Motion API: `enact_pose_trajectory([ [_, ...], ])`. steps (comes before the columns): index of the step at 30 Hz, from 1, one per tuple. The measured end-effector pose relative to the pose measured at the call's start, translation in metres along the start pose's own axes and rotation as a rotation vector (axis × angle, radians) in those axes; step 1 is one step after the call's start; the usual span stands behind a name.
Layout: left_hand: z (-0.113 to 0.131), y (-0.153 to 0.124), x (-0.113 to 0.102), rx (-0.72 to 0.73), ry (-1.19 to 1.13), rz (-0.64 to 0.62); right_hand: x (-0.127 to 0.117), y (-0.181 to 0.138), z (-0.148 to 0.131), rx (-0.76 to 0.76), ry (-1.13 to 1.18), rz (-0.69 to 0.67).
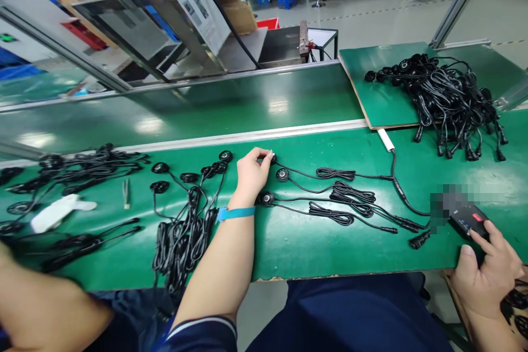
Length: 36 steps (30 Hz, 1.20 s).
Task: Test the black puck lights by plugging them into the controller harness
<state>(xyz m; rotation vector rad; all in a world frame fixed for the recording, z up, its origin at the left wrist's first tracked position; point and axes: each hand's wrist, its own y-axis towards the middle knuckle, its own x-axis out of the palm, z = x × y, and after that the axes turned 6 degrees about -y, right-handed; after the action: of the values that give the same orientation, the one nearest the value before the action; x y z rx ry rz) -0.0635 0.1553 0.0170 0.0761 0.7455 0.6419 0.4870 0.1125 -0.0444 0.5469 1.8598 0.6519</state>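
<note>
Nearest, at the right of the counter [305, 256], the right hand [489, 275] is closed about the near end of a black box [466, 219], index fingertip on its top face; just left of the box the view is blurred, so I cannot tell what joins it; bundled leads [352, 192] lie across the middle, a black cable [398, 190] running from the farthest one towards the box; beyond two round pieces [267, 198], the left hand [252, 171] has a narrow grip, thumb to forefinger, on a dark end piece [274, 159] mostly hidden by the fingertips; the step in hand looks like fingering the box while minding that end piece; the next move probably calls for a steady right hand, a light left pinch and no drag on neighbouring leads; farther off, a black heap [449, 93] spills over the near edge of a green board [383, 104].
</note>
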Motion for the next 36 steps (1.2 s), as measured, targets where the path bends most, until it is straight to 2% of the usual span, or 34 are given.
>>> enact_pose_trajectory([
  [5, -0.005, 0.003, -0.004, -0.101, -0.071, 0.031, 0.001, 0.001, 0.002, -0.037, 0.010, 0.027],
  [10, -0.009, 0.004, -0.006, -0.155, -0.184, -0.007, 0.001, 0.002, 0.001, -0.041, 0.006, 0.028],
  [15, -0.004, -0.003, -0.003, -0.037, 0.075, 0.000, -0.007, 0.006, -0.011, 0.018, 0.026, -0.005],
  [19, -0.005, -0.006, -0.005, -0.033, 0.175, -0.043, -0.019, 0.014, -0.027, 0.018, 0.115, 0.028],
  [22, 0.013, -0.016, -0.004, 0.119, 0.252, 0.036, -0.025, 0.017, -0.040, -0.008, 0.241, 0.007],
  [24, 0.042, -0.029, 0.002, 0.288, 0.222, 0.110, -0.024, 0.020, -0.050, -0.023, 0.334, -0.083],
  [25, 0.061, -0.037, 0.008, 0.371, 0.166, 0.105, -0.022, 0.022, -0.054, -0.034, 0.366, -0.144],
  [27, 0.102, -0.054, 0.023, 0.551, 0.030, -0.049, -0.016, 0.028, -0.059, -0.068, 0.403, -0.272],
  [29, 0.142, -0.071, 0.045, 0.730, -0.084, -0.336, -0.009, 0.035, -0.060, -0.078, 0.417, -0.388],
  [31, 0.175, -0.087, 0.072, 0.851, -0.135, -0.634, -0.005, 0.039, -0.060, -0.071, 0.418, -0.458],
  [33, 0.195, -0.099, 0.101, 0.894, -0.131, -0.860, -0.004, 0.041, -0.061, -0.050, 0.413, -0.493],
  [36, 0.202, -0.113, 0.137, 0.879, -0.129, -1.042, -0.007, 0.045, -0.062, -0.018, 0.405, -0.556],
])
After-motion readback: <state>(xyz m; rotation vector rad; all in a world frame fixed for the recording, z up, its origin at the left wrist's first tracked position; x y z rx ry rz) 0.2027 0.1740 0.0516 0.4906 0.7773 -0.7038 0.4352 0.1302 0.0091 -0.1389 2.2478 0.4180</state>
